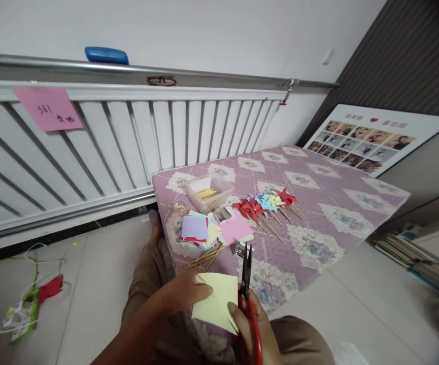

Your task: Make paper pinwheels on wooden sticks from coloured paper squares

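Note:
A pale yellow paper square with slits cut in from its corners is pinched in my left hand at its left edge. In my right hand is a pair of scissors with red handles, blades pointing away and nearly closed, beside the paper. My right thumb also presses on the paper's lower right. Just beyond lie thin wooden sticks, a stack of coloured paper squares, a pink sheet and a small container of metal bits. Several paper pinwheels on sticks lie farther right.
A clear plastic box with wooden sticks stands on the purple patterned table cover. Behind is a white radiator with a pink note. A power strip with cables lies on the floor; a photo board leans at right.

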{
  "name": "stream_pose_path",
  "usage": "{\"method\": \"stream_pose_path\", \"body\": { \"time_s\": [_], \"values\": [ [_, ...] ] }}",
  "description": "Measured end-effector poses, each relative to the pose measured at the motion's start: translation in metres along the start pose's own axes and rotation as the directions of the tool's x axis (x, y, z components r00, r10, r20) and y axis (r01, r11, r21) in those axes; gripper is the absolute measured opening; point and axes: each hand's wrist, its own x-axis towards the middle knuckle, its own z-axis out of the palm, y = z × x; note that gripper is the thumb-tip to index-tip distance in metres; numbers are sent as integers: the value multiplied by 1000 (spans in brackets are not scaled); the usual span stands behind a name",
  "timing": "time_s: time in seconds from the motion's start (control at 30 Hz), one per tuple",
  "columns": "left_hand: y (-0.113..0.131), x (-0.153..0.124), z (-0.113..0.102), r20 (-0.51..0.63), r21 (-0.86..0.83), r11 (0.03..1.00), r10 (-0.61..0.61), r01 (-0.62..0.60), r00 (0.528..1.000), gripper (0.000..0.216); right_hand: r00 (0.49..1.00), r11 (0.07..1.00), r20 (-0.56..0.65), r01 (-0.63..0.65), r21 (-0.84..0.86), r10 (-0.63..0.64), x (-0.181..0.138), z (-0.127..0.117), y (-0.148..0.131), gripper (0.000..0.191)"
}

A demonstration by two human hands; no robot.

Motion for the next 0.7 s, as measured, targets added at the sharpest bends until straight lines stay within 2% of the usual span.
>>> {"method": "stream_pose_path", "body": {
  "time_s": [0.07,0.13,0.23,0.37,0.53,0.7],
  "values": [
    [-2,1,4,70,-5,1000,23,-23,997,26,999,1000,-32,0,22,1,0,7,3,46],
    [-7,2,8,61,-187,982,51,-39,997,31,997,999,-76,24,43,-21,0,10,7,44],
    [-19,2,18,62,-454,888,114,-73,992,38,990,992,-119,87,87,-76,2,9,13,40],
    [-38,1,36,44,-635,766,171,-105,984,42,980,985,-170,123,118,-102,9,1,20,41],
    [-55,4,54,-78,-757,640,114,-133,990,30,975,977,-191,144,158,-113,14,0,24,42],
    [-45,11,61,-141,-729,665,80,-159,987,36,971,986,-172,169,6,-165,10,1,27,38]
  ]
}}
